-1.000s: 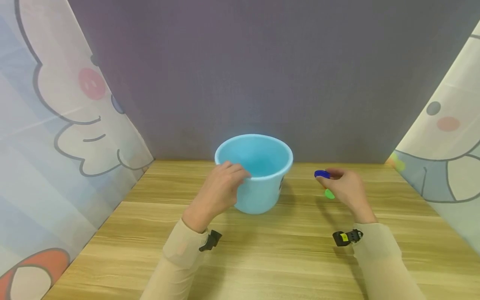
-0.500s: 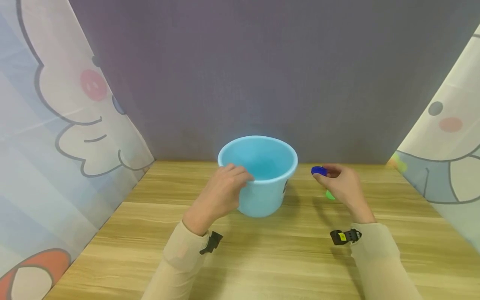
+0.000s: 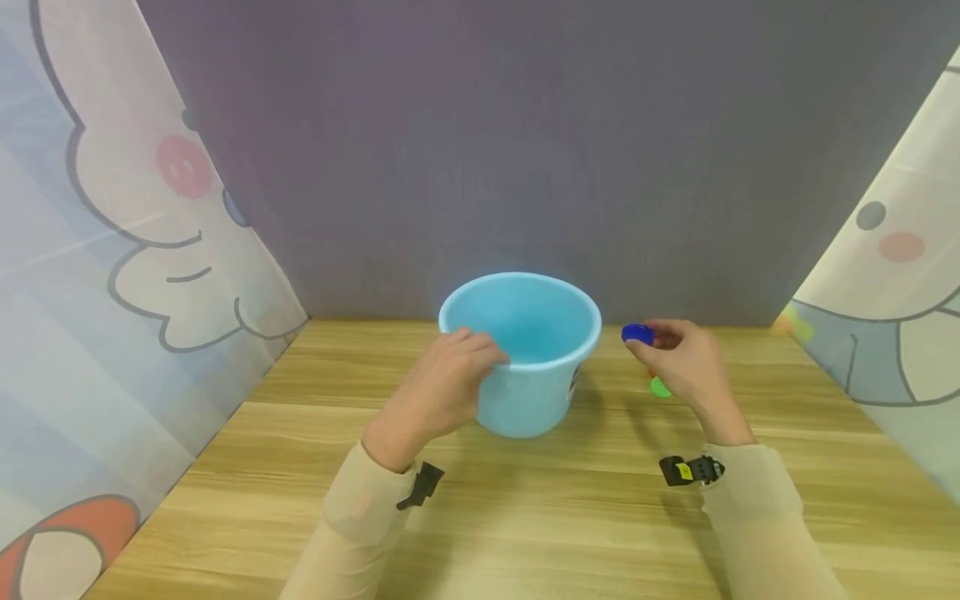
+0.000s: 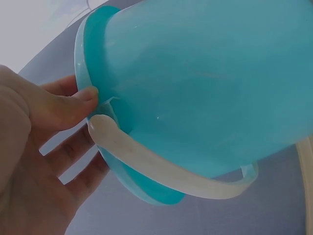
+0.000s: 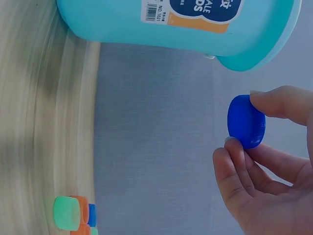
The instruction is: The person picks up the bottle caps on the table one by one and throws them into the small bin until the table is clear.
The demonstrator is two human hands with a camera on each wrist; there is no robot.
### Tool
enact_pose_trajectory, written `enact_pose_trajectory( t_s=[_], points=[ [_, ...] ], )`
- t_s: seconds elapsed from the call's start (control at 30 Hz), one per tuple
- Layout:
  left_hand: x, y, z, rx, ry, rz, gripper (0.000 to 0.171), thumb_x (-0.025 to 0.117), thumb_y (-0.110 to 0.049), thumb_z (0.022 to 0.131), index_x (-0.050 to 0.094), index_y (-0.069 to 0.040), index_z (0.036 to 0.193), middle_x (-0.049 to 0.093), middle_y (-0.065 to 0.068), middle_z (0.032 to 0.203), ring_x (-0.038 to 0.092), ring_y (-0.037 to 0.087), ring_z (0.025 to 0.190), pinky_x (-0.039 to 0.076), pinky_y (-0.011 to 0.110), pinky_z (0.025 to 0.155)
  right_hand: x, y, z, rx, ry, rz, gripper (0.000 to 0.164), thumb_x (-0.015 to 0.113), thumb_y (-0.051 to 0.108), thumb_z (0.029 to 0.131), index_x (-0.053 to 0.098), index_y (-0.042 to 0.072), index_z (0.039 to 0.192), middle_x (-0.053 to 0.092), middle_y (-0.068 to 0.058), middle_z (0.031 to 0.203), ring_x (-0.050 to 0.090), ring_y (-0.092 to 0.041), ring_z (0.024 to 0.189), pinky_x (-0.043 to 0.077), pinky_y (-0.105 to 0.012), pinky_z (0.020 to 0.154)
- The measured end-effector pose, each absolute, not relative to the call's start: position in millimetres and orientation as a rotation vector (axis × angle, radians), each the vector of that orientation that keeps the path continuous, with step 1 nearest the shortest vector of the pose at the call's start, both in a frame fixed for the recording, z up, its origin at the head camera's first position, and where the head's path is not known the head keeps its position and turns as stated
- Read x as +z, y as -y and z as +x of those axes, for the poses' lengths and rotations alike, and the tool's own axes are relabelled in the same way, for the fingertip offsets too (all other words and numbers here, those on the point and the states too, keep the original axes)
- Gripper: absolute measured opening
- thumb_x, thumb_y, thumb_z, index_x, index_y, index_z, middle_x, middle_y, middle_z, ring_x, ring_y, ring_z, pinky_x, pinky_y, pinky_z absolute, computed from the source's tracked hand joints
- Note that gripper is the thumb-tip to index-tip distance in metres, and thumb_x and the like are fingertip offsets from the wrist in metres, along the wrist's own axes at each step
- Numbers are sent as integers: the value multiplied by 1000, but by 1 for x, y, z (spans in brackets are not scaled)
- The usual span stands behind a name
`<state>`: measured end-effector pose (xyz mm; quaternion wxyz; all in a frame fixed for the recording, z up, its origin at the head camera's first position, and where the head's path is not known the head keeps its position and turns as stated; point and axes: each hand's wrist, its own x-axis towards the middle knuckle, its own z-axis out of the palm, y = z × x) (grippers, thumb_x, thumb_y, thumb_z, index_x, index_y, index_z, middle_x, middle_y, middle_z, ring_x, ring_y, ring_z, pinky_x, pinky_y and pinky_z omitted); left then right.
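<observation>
A light blue bucket (image 3: pixel 525 400) stands on the wooden table, its white handle (image 4: pixel 171 177) hanging down in the left wrist view. My left hand (image 3: pixel 447 382) grips the near left of its rim, thumb on the outer side and fingers over the edge. To the right of the bucket, my right hand (image 3: pixel 686 365) pinches a blue bottle cap (image 5: pixel 244 122) between thumb and fingers, held up off the table. Below that hand lies a green cap (image 5: pixel 67 213), with an orange cap (image 5: pixel 84 209) beside it; the hand hides much of these in the head view.
More caps sit by the green one, among them a blue cap (image 5: pixel 92 215). A dark grey panel (image 3: pixel 525 150) closes off the back of the wooden table (image 3: pixel 555 525). Cartoon-printed curtains (image 3: pixel 97 333) hang at both sides. The bucket's label (image 5: pixel 205 12) faces right.
The bucket has shifted a little to the right with my left hand on its rim. My right hand has risen slightly and moved a bit left with the blue bottle cap.
</observation>
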<state>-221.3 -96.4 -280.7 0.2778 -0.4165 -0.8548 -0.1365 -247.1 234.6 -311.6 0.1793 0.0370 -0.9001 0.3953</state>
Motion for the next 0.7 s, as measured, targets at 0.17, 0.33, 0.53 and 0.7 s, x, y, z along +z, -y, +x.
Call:
enact_pose_trajectory(
  t_s=[0.17, 0.33, 0.53, 0.7],
  points=[
    [-281, 94, -220, -361, 2291, -1137, 41, 85, 9, 62, 73, -8, 98, 71, 2, 95, 61, 23, 89, 52, 35, 82, -308, -234, -243, 1117, 2522, 101, 61, 71, 40, 94, 61, -8, 130, 67, -27, 115, 65, -40, 104, 50, -41, 82],
    [-279, 95, -220, -355, 2281, -1149, 41, 87, 6, 63, 72, -8, 98, 71, 1, 95, 61, 23, 89, 52, 36, 82, -304, -231, -241, 1104, 2493, 104, 61, 70, 39, 94, 61, -9, 130, 68, -27, 110, 65, -39, 100, 49, -39, 79],
    [-280, 98, -220, -367, 2278, -1158, 41, 91, -1, 63, 72, -10, 98, 70, 0, 95, 60, 22, 89, 52, 36, 82, -299, -225, -238, 1091, 2477, 107, 59, 71, 40, 94, 63, -7, 129, 69, -25, 109, 66, -38, 98, 50, -40, 79],
    [-281, 100, -219, -391, 2282, -1161, 41, 91, -2, 63, 72, -11, 98, 70, -1, 95, 60, 21, 89, 52, 36, 82, -294, -220, -237, 1084, 2445, 137, 56, 73, 36, 93, 64, -7, 127, 68, -26, 112, 67, -38, 97, 50, -36, 78]
  ],
)
